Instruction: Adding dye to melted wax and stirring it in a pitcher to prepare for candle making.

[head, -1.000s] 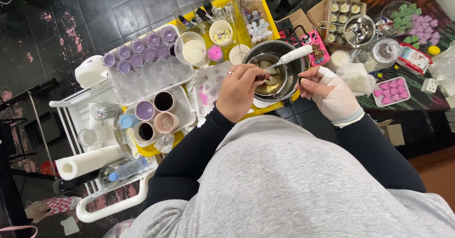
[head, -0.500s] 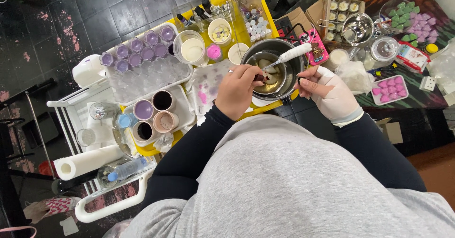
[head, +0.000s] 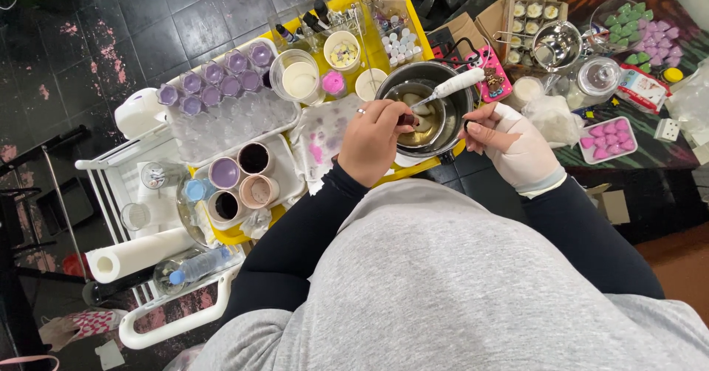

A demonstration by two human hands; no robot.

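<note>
Dark floor tiles [head: 111, 16] with pink flecks fill the upper left, and a yellow tray [head: 413, 28] on a white cart [head: 111, 194] carries most of the work.

Packages first. At two o'clock from the steel pot [head: 425, 109] an open cardboard box [head: 535, 5] holds small round tins with pale fill. Farther right lies a red and white pouch [head: 641, 89], and at three o'clock a clear rectangular tray [head: 607, 138] holds pink moulded pieces. A glass bowl [head: 644, 28] at the upper right holds green and lilac pieces. Just right of the pot sits a pink slab-shaped item [head: 493, 76] with dark decoration.

Containers next. At nine to ten o'clock from the pot a clear mould tray [head: 229, 116] has a row of purple-filled cups along its far edge. Near it stand a clear cup [head: 297, 77] of cream-coloured liquid and a small pink pot [head: 334, 83]. At eight o'clock four cups [head: 240, 179] hold lilac, dark brown and tan contents.

The pot sits at the tray's near right corner, with pale yellowish liquid and a white-handled tool [head: 456, 84] leaning in it. The left hand [head: 380, 138] is closed around a small dark stirrer dipped in the liquid. The right hand [head: 509, 142], wrapped in a white bandage, grips the pot's rim at three o'clock, fingers curled.
</note>
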